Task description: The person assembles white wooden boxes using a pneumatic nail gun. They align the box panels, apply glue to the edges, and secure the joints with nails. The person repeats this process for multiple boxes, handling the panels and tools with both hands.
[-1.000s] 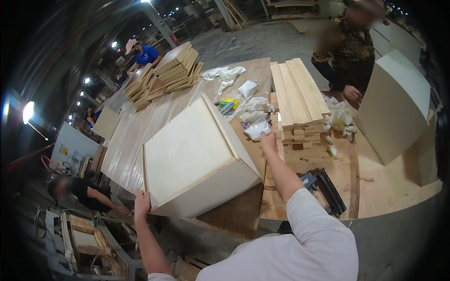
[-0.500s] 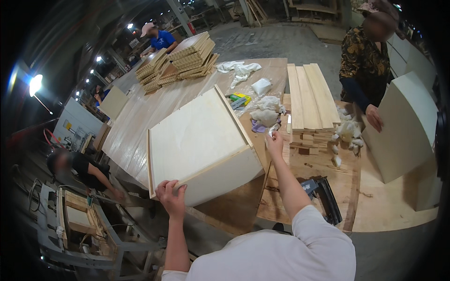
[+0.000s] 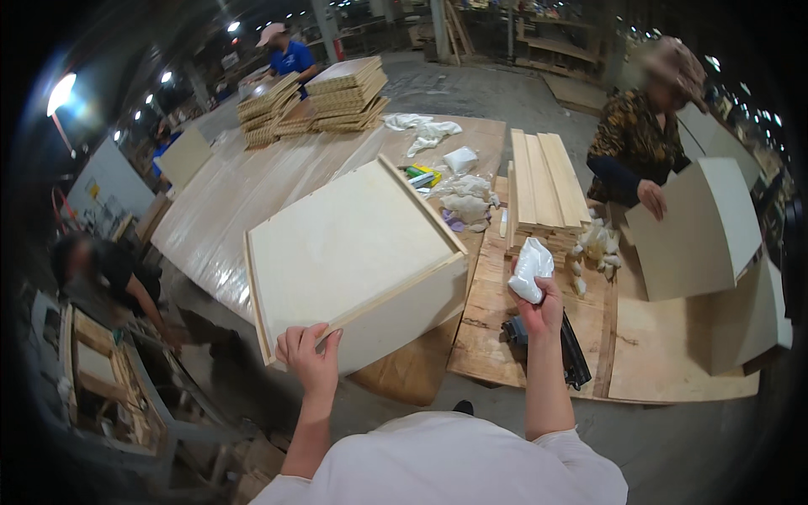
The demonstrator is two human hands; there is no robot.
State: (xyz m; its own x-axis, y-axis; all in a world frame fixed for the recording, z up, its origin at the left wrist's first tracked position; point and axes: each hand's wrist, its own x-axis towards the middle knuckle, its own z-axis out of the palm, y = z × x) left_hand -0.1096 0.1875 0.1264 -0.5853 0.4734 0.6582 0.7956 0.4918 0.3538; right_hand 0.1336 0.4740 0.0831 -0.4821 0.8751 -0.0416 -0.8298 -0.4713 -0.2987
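A pale wooden drawer-like box [image 3: 349,244], with raised strips along its edges, sits tilted on the worktable in front of me. At its near left edge, my left hand [image 3: 310,358] grips the rim, thumb and fingers on the wood. My right hand [image 3: 545,310] is raised over the bare plywood table and closed round a small white plastic packet [image 3: 532,268]. Under my right forearm lies a nail gun [image 3: 576,353], partly hidden by the arm.
A stack of wooden slats [image 3: 547,181] stands beyond my right hand, with crumpled wrapping [image 3: 599,244] beside it. Rags [image 3: 425,130] and plastic packets lie past the box. A co-worker [image 3: 644,143] at the right handles a pale panel box [image 3: 694,227]. Stacked boards [image 3: 345,93] stand farther back.
My right hand has drawn back from the pile beside the slats, bringing the white packet toward me. My left hand keeps its grip on the box. The co-worker at right has leaned lower.
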